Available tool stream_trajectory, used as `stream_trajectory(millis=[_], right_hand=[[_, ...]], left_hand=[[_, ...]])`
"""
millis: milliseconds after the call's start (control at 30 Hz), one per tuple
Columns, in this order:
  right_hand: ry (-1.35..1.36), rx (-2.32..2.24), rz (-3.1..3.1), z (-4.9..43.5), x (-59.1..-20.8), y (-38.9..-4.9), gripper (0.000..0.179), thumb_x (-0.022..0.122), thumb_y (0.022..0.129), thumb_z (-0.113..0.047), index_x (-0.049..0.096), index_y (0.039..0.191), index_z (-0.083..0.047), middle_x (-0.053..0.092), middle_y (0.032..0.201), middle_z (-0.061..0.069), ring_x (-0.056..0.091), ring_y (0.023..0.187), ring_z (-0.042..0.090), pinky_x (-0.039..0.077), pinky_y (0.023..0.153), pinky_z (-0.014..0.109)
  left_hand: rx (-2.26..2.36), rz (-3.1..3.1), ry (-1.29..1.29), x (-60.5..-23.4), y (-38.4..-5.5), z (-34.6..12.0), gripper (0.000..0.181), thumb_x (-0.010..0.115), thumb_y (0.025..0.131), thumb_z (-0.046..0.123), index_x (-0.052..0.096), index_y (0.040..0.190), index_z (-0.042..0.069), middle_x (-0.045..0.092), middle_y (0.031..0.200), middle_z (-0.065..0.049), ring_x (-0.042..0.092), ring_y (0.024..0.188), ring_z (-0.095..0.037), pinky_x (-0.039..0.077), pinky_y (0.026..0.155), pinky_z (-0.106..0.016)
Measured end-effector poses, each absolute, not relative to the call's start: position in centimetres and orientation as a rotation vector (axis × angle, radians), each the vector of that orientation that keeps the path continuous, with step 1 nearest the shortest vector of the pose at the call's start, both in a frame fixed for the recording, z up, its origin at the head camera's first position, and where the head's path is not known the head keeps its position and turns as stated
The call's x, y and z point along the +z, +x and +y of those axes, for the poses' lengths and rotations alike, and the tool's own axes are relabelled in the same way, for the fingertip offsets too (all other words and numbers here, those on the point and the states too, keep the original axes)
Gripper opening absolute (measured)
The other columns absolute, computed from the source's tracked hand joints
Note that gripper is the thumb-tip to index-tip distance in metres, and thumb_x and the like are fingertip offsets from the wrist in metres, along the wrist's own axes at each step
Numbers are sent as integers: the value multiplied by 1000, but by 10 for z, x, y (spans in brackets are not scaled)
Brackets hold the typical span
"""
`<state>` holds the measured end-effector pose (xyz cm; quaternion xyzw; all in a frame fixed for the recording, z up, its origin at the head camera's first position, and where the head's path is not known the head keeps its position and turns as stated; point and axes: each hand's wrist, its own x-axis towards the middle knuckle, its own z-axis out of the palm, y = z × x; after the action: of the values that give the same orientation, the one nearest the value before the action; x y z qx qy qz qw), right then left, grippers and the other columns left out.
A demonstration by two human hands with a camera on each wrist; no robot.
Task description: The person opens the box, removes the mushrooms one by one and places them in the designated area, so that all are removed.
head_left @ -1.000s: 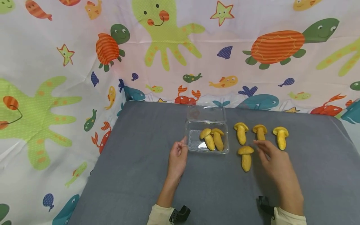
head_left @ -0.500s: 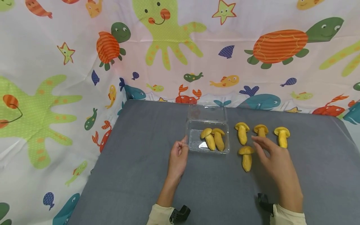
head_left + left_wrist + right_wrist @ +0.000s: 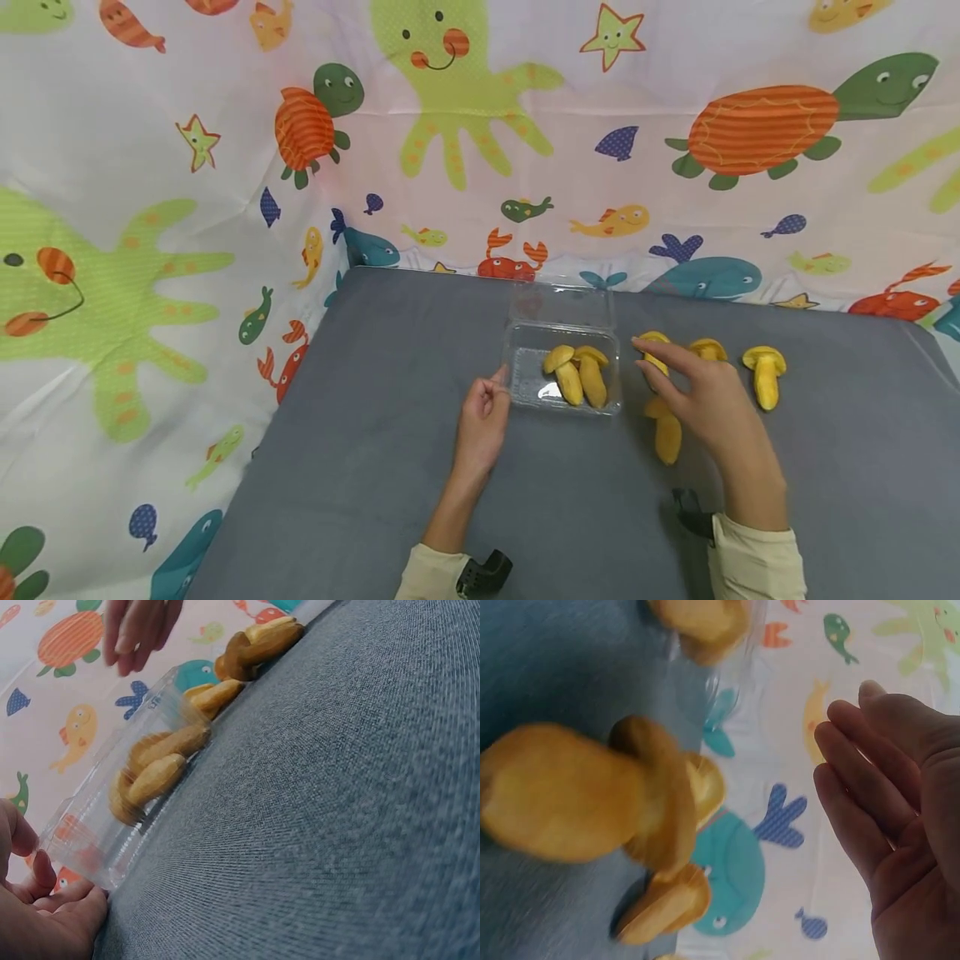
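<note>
A clear plastic container [image 3: 528, 375] lies with its lid hinged back. My left hand [image 3: 482, 423] holds its left edge, thumb and fingers right at the rim in the left wrist view. Two yellow mushrooms [image 3: 565, 377] lean together inside it. To the right, my right hand [image 3: 712, 408] hovers over the other mushrooms, thumb and fingers apart with nothing between them. Below that hand a front mushroom [image 3: 668, 440] shows its stem. Behind its fingertips a second mushroom [image 3: 654, 338] is partly hidden. The hand also covers the stem of a third [image 3: 708, 348].
Another yellow mushroom [image 3: 766, 377] lies farthest right on the grey cloth [image 3: 360, 450]. A white curtain [image 3: 465, 208] printed with sea animals rises along the back and left edges of the table. Cream sleeves and black wrist cameras [image 3: 483, 573] cover the wrists.
My right hand has moved left across the mushrooms toward the container, its thumb and fingers spreading apart. The left hand stays at the container's edge. The head view has shifted slightly.
</note>
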<state>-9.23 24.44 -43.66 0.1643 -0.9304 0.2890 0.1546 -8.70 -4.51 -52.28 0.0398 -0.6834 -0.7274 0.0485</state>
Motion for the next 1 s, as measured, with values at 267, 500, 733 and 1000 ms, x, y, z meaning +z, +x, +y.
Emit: stream_trajectory(millis=[267, 500, 733, 1000], right_hand=[[599, 789, -2735, 220, -431, -113, 47, 79, 96, -13, 67, 141, -18, 70, 86, 2, 28, 44, 4, 34, 48, 27], [701, 812, -2816, 202, -436, -128, 51, 79, 96, -12, 65, 144, -18, 77, 98, 7, 46, 52, 9, 45, 56, 31], [782, 750, -2882, 188, -444, -139, 49, 78, 96, -9, 65, 144, -14, 74, 131, 11, 77, 98, 27, 60, 88, 50], [823, 679, -2931, 177, -451, -145, 44, 74, 99, -11, 67, 142, -15, 76, 128, 9, 77, 100, 30, 59, 90, 50]], left_hand=[[-2236, -2055, 104, -522, -87, -46, 10, 53, 101, 1, 53, 92, -1, 56, 151, -25, 52, 143, -32, 40, 116, -41], [-2237, -2081, 132, -523, -87, -47, 12, 54, 103, 3, 53, 91, 2, 57, 151, -20, 52, 143, -27, 40, 116, -40], [-2233, -2092, 106, -522, -86, -46, 12, 53, 103, 3, 52, 91, 2, 56, 152, -21, 50, 144, -27, 41, 114, -37], [-2226, -2113, 91, -522, -86, -48, 13, 52, 105, 3, 53, 92, 0, 56, 152, -20, 49, 145, -27, 40, 115, -39]])
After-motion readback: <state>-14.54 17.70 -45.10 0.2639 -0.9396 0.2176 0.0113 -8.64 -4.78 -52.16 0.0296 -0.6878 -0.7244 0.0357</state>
